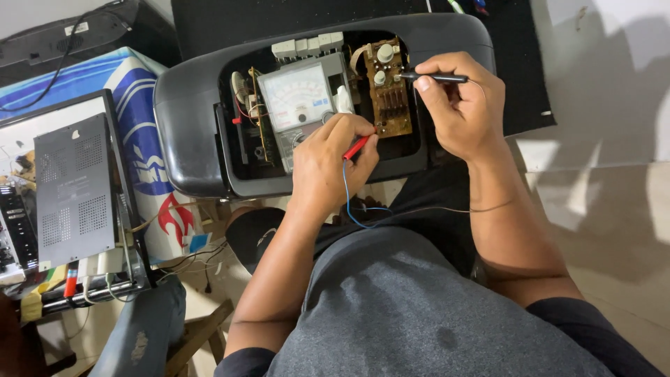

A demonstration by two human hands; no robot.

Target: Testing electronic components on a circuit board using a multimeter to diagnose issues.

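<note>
Electronics repair workshop: opened casing (188, 105), bare circuit board (389, 94), analog multimeter (300, 98), stacked equipment (73, 188).

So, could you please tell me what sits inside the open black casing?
Inside the black casing: an analog meter, a brown circuit board and wiring. The left hand covers the meter's lower part.

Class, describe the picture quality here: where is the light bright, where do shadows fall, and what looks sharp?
Head view: bright light on the pale floor, with soft shadows across it; the left hand with the red probe, the right hand and the circuit board look sharp; edges bend slightly.
</note>
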